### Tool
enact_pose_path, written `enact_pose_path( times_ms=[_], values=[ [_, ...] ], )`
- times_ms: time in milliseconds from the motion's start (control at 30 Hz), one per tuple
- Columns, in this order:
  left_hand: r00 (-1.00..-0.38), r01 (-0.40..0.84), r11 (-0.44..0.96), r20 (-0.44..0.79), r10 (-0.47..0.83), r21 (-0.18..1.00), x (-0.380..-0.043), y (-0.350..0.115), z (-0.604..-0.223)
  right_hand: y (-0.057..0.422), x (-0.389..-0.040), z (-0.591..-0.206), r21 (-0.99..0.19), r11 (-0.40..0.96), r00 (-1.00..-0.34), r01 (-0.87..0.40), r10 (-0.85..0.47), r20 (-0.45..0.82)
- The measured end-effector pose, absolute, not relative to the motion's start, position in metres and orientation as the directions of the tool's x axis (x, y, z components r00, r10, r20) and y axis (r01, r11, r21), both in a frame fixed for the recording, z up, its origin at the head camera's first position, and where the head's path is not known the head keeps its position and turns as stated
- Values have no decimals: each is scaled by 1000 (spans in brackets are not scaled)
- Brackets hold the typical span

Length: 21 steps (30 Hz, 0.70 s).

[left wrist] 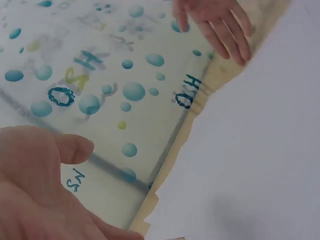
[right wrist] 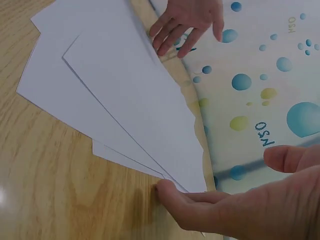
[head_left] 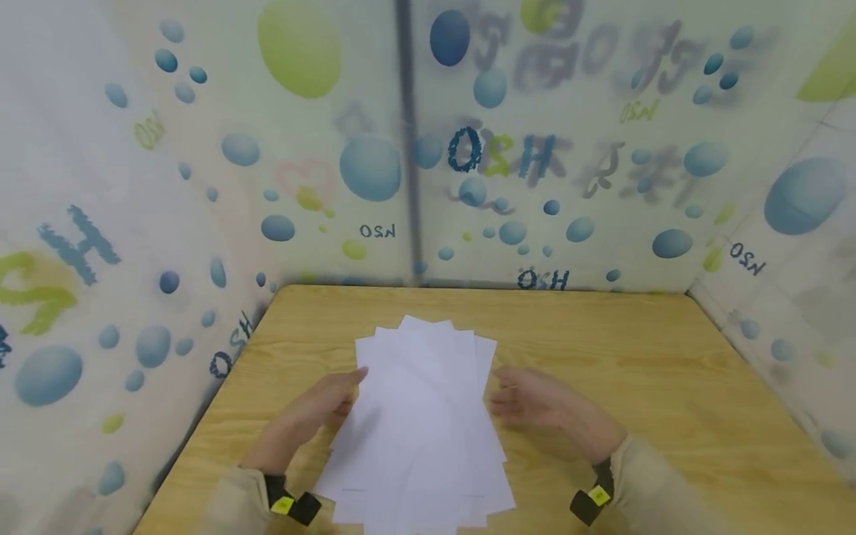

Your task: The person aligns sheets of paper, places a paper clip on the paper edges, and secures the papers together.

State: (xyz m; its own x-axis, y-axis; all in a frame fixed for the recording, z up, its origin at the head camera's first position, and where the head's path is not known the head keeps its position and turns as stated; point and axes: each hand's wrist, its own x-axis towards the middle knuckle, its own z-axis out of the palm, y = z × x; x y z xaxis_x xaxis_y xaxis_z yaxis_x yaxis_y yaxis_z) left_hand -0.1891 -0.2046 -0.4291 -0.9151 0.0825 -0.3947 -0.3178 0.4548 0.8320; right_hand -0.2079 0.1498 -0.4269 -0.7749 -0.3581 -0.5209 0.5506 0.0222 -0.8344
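Note:
A stack of white paper sheets (head_left: 421, 416) lies fanned out on the wooden table, its corners sticking out at different angles. Beside the stack's left edge is my left hand (head_left: 317, 409), its thumb tip overlapping the paper in the head view. My right hand (head_left: 545, 409) is at the right edge, palm facing inward. In the right wrist view, the left hand's fingers (right wrist: 172, 37) look spread and extended. Right fingertips (right wrist: 167, 192) come right up to the corner of the sheets in that view. Neither hand grips anything.
The wooden table (head_left: 655, 386) runs back to a wall (head_left: 588, 223) printed with blue and green bubbles and letters. Patterned walls also stand on the left and right sides. A dark strap with a small black block (head_left: 307, 508) is on each wrist.

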Motion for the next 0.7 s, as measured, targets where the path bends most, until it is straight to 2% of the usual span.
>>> enact_pose_path(
  times_ms=[67,167,567,700],
  values=[
    [-881,-405,350,-463,97,845,-191,-214,-423,150,-210,-424,-825,46,-759,563,-368,-538],
    [-857,-456,264,-500,127,850,-193,-223,-421,149,-213,-422,-811,67,-737,582,-379,-560],
    [-822,-534,91,-541,176,841,-194,-222,-430,136,-214,-427,-786,65,-722,615,-354,-594],
    [-819,-530,108,-541,192,841,-193,-219,-427,134,-212,-426,-794,100,-733,600,-330,-595]
  ],
)
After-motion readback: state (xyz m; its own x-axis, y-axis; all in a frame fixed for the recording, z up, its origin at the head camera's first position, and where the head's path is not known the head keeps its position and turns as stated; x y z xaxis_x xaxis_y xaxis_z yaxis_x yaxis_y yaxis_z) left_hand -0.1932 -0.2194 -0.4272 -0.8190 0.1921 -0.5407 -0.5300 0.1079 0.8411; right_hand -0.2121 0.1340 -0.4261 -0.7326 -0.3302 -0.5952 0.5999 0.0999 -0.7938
